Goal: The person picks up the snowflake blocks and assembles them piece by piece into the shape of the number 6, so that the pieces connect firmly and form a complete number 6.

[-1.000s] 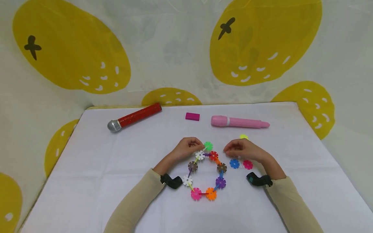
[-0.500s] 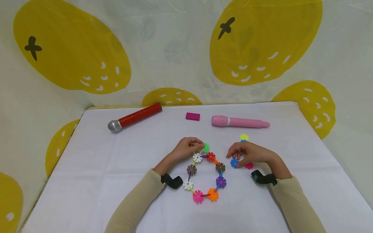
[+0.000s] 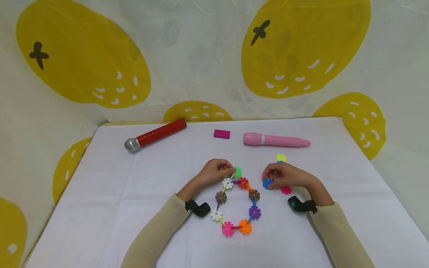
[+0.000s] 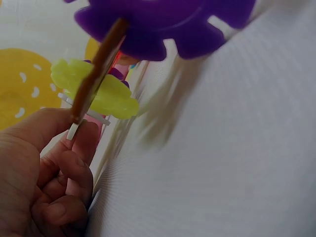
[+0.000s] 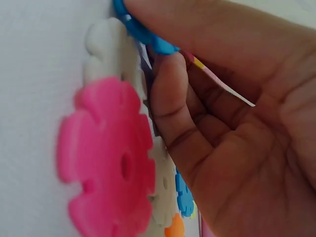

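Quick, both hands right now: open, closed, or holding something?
Left hand: closed, pinching the ring of linked discs beside the green disc.
Right hand: closed, pinching a blue disc.

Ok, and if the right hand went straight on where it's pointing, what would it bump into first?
Probably the red disc, or the brown disc beside it, past the blue disc the right hand pinches. I can't tell the hand's height, so it might pass above.
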{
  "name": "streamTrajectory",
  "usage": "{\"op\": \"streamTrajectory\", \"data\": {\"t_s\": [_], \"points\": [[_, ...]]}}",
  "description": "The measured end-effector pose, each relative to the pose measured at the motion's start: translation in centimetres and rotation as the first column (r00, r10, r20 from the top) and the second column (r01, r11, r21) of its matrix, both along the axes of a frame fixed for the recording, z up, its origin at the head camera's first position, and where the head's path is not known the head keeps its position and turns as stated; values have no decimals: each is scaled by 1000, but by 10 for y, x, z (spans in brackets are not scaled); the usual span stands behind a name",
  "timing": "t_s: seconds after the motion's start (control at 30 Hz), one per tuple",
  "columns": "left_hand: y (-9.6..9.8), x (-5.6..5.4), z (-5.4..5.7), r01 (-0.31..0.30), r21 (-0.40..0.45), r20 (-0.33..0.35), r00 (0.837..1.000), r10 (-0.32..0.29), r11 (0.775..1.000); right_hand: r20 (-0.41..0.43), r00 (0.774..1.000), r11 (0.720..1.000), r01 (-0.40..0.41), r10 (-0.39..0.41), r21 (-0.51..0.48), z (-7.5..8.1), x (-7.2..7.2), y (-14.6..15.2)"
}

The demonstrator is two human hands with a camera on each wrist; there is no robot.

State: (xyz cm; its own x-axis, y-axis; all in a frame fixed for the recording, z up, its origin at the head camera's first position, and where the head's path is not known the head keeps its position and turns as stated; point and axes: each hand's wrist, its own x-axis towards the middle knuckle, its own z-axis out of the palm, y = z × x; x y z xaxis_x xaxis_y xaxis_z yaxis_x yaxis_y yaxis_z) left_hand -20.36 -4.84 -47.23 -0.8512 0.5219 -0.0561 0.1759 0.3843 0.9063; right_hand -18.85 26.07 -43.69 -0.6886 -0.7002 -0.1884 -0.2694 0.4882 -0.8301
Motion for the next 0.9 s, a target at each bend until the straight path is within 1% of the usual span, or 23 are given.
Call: {"op": "streamTrajectory", "data": {"t_s": [0.1, 0.27, 0.57, 0.73, 0.9], "points": [[0, 0, 0, 4, -6, -3, 1000, -4, 1000, 10, 1000, 1000, 21, -22, 6, -1, -1, -2], [0, 0, 0, 10, 1, 0, 1000, -10, 1000, -21, 998, 999, 51, -52, -9, -3, -2, -4], [-1, 0, -1, 16, 4, 14, 1000, -16, 1000, -48, 988, 989, 144, -146, -40, -9, -3, -16], [-1, 0, 0, 18, 2, 7, 1000, -18, 1000, -45, 986, 986, 157, -159, -52, -10, -3, -24], [0, -1, 0, 18, 6, 4, 1000, -18, 1000, -65, 987, 987, 145, -150, -71, -11, -4, -33]]}}
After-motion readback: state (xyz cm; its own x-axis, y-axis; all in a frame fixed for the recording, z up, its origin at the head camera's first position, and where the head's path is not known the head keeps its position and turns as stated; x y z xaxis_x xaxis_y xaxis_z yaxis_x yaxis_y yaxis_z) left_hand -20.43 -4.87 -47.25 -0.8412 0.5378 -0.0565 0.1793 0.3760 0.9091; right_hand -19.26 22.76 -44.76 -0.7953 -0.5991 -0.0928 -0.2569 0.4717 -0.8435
